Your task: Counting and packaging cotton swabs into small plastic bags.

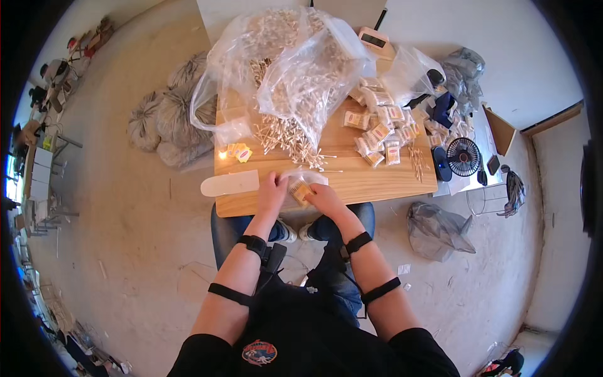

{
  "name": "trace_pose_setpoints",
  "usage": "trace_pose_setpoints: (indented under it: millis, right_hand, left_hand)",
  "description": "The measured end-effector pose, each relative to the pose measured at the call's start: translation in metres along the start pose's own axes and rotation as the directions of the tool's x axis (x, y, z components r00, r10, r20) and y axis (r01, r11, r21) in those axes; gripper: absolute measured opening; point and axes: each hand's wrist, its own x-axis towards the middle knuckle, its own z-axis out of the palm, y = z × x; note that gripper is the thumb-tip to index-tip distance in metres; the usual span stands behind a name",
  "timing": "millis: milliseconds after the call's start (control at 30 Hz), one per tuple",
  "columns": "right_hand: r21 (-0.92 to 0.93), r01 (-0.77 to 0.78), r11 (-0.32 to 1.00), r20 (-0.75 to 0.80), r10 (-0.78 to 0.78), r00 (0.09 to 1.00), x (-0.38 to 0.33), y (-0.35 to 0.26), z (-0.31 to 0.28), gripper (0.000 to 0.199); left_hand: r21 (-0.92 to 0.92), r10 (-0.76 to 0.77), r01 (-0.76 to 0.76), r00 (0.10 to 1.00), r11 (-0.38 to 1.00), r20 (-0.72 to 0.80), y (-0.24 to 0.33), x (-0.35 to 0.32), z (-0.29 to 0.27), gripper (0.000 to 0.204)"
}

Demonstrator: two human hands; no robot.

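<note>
Hands meet at the near edge of the wooden table (377, 182). Left hand (273, 188) pinches the left side of a small clear packet (300, 188), and right hand (323, 196) clamps its right side; the packet's long axis runs roughly left to right, parallel to the edge. Left of them lies a pale flat strip (229, 183) overhanging the table's edge, with small yellow labels (237, 151) behind. Loose cotton swabs (292, 141) and big clear bags (295, 69) crowd the far side. Filled packets (380, 129) pile to the right, leaving a bare stretch along the near edge.
</note>
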Motion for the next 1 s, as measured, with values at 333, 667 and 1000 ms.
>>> trace_pose_setpoints:
  millis: [333,667,1000]
  right_hand:
    - [-0.057,0.187,0.981,-0.32,-0.196,0.927,0.012,-0.016,0.023,0.026]
    - [-0.422,0.303,0.855,-0.135,-0.389,0.911,-0.021,-0.036,0.02,0.047]
    - [-0.598,0.402,0.694,-0.014,-0.51,0.86,-0.023,-0.025,0.03,0.063]
  left_hand:
    - [0.221,0.425,-0.404,0.903,0.888,-0.055,0.007,-0.022,-0.016,0.017]
    - [0.056,0.284,-0.281,0.958,0.958,-0.047,-0.004,-0.01,-0.012,0.016]
    - [0.191,0.44,-0.406,0.877,0.894,-0.193,0.001,-0.012,-0.018,0.01]
